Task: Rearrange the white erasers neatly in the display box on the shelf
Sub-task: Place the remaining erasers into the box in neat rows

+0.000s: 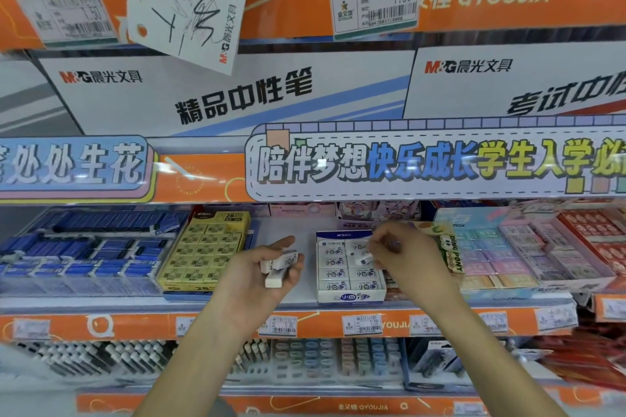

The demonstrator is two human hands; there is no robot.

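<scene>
The white display box (pixel 350 296) stands on the middle shelf, holding two columns of white erasers (pixel 333 272) with blue print. My left hand (pixel 261 278), palm up just left of the box, holds two or three white erasers (pixel 279 264). My right hand (pixel 403 254) hovers over the box's upper right part. Its fingertips pinch one white eraser (pixel 364 260) tilted above the right column.
A yellow eraser box (pixel 203 247) sits left of the bare shelf patch (pixel 288 230), with blue boxes (pixel 84 247) further left. Pastel eraser boxes (pixel 508 247) and a "DING PONY" pack (pixel 450 250) crowd the right. Overhead hangs a banner (pixel 423 162); price tags line the shelf edge (pixel 203 323).
</scene>
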